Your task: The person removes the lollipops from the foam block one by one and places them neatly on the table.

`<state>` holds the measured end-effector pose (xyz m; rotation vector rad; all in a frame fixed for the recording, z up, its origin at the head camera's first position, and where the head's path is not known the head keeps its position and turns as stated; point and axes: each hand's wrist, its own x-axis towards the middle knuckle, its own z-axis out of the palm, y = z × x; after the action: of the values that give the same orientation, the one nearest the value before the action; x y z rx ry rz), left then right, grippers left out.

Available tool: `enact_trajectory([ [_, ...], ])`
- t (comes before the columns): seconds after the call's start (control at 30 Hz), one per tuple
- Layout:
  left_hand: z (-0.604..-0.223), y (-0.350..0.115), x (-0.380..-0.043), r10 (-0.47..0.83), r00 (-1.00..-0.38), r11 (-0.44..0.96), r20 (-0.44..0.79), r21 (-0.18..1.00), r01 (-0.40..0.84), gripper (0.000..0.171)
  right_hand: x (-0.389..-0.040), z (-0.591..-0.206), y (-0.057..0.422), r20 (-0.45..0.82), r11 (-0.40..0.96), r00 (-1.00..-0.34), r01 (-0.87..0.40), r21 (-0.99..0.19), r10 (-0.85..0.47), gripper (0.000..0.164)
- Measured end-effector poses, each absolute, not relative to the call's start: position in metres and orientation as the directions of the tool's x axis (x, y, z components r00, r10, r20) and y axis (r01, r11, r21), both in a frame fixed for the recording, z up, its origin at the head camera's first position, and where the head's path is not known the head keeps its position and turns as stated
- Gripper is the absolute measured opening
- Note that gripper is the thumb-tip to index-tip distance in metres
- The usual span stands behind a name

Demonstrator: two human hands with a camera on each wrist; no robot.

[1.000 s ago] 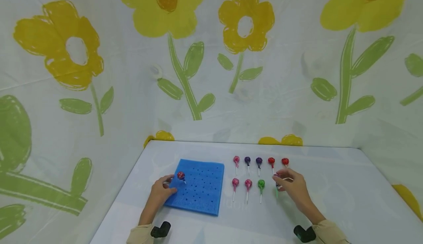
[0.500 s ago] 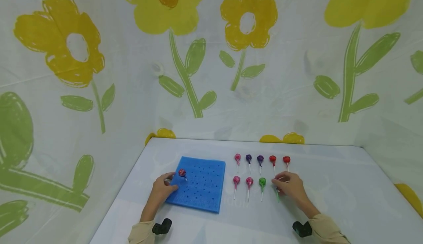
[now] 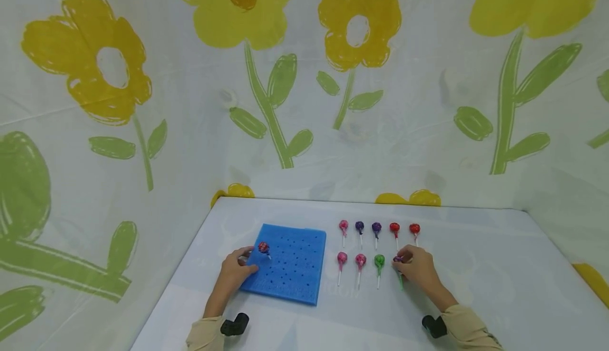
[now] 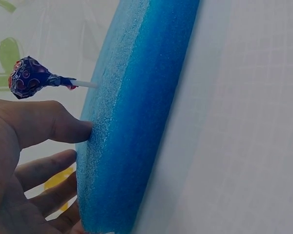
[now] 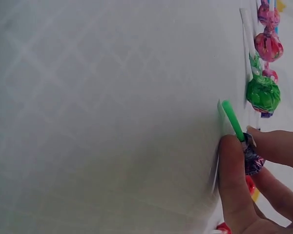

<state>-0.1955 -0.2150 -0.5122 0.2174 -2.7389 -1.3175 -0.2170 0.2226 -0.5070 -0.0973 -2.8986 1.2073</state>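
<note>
My left hand (image 3: 234,273) holds the left edge of a blue foam block (image 3: 300,266), its thumb on the holed face and its fingertips along the side. Near that hand, a lollipop (image 4: 29,78) in a dark blue and red wrapper has its white stick in the foam. My right hand (image 3: 421,269) pinches a purple-wrapped lollipop (image 5: 253,161) with a green stick between thumb and finger, at the right end of the nearer lollipop row. Beside it lies a green lollipop (image 3: 379,261); most of the held wrapper is hidden in the head view.
Left of the green lollipop lie two pink lollipops (image 3: 361,260). A farther row has a pink lollipop (image 3: 343,225), two dark purple lollipops (image 3: 376,227) and two red lollipops (image 3: 415,229). A flower-printed cloth (image 3: 190,129) surrounds the white table (image 3: 476,266).
My right hand has shifted slightly left, its thumb and finger drawing closer together at the purple lollipop. The left hand keeps its place on the foam. The head view has tilted a little.
</note>
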Motion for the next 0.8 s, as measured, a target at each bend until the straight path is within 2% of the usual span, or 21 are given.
enact_trajectory([
  [0.43,-0.513,-0.215,-0.197,-0.167,-0.986,0.619,0.020,0.780,-0.089,0.048,-0.215,-0.501,0.220,-0.021,0.721,-0.998,0.059,-0.691,0.061,0.025],
  [0.63,-0.513,-0.214,-0.196,-0.164,-0.986,0.619,0.027,0.781,-0.082,0.048,-0.213,-0.495,0.222,0.064,0.791,-0.996,0.003,-0.612,0.054,0.024],
  [0.8,-0.514,-0.215,-0.196,-0.168,-0.985,0.622,0.035,0.779,-0.078,0.048,-0.214,-0.486,0.215,0.124,0.774,-0.992,-0.062,-0.630,0.021,0.024],
])
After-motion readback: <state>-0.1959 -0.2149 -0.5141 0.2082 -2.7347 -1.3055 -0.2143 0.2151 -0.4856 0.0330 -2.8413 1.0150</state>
